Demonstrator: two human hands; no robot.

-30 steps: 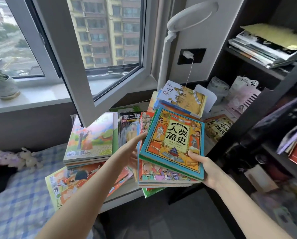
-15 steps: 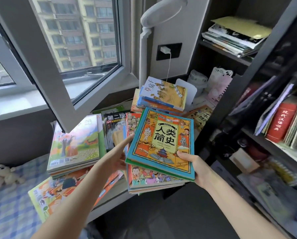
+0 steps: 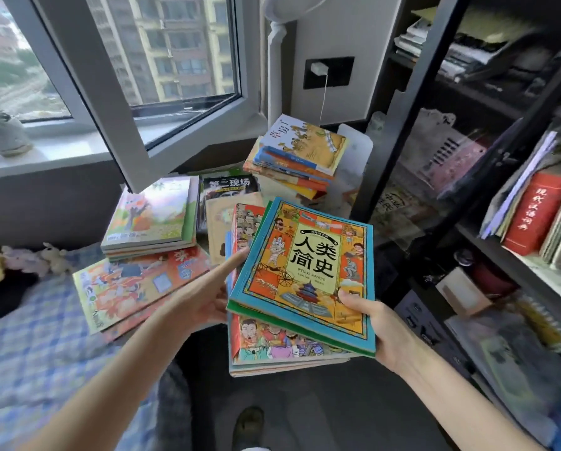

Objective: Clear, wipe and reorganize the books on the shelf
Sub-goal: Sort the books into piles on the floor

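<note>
Starting at the far left, the bed is lying low, and beside it the flat books are spreading out under the pastel pile. Behind them the tall pile is leaning a little by the window.

Now the left hand: it is reaching in with straight fingers, flat against the left edge of the stack and steadying rather than gripping it. How much of the palm is under the stack, I cannot tell.

The stack is hanging in the air between the two hands, in front of the piles and touching none of them. The teal book is sitting on top, skewed slightly from the books below. The stack's long axis is running away from the person and tipping a touch to the right.

The right hand is doing the carrying. It is clamping the near right corner, thumb on the cover and the other fingers hidden beneath.

Furthest right, the shelf is standing just beside the stack, a red dictionary upright on it.

So everything is turning on sides: piles to the left and beyond, shelf to the right. The right hand is the nearer one to the shelf and the left hand to the piles. My read is that the stack is going down on one of them, but which one is not showing yet.
</note>
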